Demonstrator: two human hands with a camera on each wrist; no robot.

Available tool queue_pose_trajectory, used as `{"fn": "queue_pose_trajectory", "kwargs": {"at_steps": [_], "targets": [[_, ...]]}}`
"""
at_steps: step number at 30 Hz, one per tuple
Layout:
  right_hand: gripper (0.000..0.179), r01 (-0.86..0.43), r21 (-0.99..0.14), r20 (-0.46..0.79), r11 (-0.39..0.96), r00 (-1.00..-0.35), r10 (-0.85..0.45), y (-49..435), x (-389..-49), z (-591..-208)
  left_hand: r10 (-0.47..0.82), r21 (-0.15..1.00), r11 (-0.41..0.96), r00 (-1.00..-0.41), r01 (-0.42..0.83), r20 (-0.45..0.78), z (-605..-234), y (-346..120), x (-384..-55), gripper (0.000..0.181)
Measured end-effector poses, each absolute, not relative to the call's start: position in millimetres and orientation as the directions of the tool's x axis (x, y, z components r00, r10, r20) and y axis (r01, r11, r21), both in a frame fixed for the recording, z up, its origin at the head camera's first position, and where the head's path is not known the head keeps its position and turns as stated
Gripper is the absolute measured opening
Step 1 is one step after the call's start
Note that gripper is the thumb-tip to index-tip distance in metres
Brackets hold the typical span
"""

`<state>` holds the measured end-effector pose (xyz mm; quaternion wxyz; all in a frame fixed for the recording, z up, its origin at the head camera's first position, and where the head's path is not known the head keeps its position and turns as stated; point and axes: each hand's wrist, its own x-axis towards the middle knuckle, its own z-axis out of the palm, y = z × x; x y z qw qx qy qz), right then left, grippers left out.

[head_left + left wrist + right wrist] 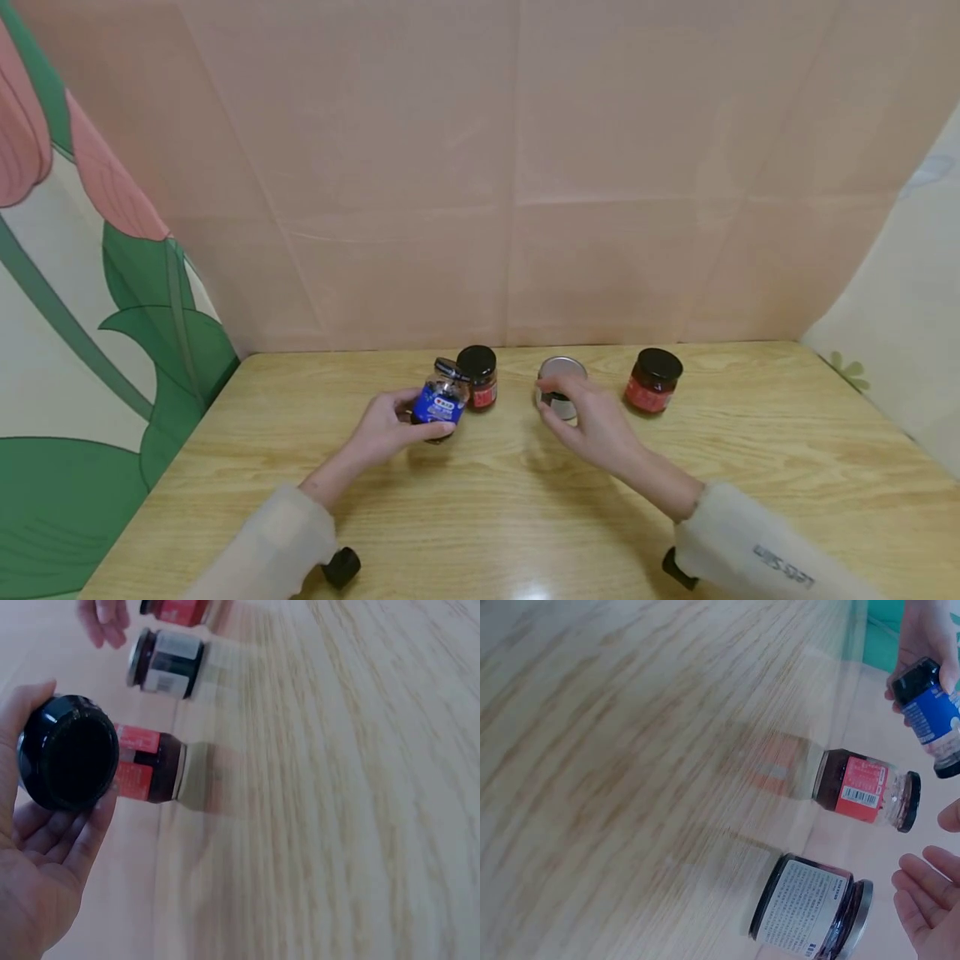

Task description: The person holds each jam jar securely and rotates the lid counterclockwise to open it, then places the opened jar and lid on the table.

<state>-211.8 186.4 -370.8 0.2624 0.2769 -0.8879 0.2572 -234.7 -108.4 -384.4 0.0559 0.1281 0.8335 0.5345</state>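
Observation:
My left hand (384, 432) grips a small glass jar (439, 403) with a blue label, dark contents and a black lid. The jar is tilted and raised above the table; its dark base (79, 761) faces the left wrist camera. Right behind it stands a red-labelled jar (478, 371) with a black lid. My right hand (600, 423) is by a silver-lidded jar (562, 365), partly covering it in the head view. In the right wrist view the fingers (922, 889) are apart from that jar's white label (802, 907) and hold nothing.
Another red-labelled jar (651, 392) with a black lid stands to the right on the wooden table (480, 517). A pinkish cloth (517, 167) hangs along the table's back edge. To the left is a flower-patterned cloth (172, 358). Small black objects (342, 568) show beside both sleeves.

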Motion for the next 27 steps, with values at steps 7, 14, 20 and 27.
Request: {"fn": "queue_pose_trajectory", "kwargs": {"at_steps": [7, 14, 20, 27], "targets": [[0.020, -0.628, -0.366, 0.594, 0.687, -0.726, -0.347, 181.8, -209.9, -370.7, 0.394, 0.907, 0.362, -0.917, 0.216, 0.061, -382.3, -104.2, -234.2, 0.054], [0.026, -0.562, -0.468, 0.526, 0.681, -0.797, -0.297, 174.5, -205.7, -366.9, 0.451, 0.908, 0.339, -0.890, 0.245, 0.072, -382.0, -95.5, -231.5, 0.057], [0.031, -0.507, -0.562, 0.464, 0.654, -0.847, -0.258, 170.3, -202.6, -364.0, 0.450, 0.913, 0.329, -0.890, 0.239, 0.071, -380.9, -88.7, -230.3, 0.063], [0.034, -0.450, -0.648, 0.394, 0.614, -0.889, -0.235, 164.6, -200.3, -361.9, 0.458, 0.914, 0.322, -0.886, 0.246, 0.077, -380.3, -82.1, -229.3, 0.059]]}}
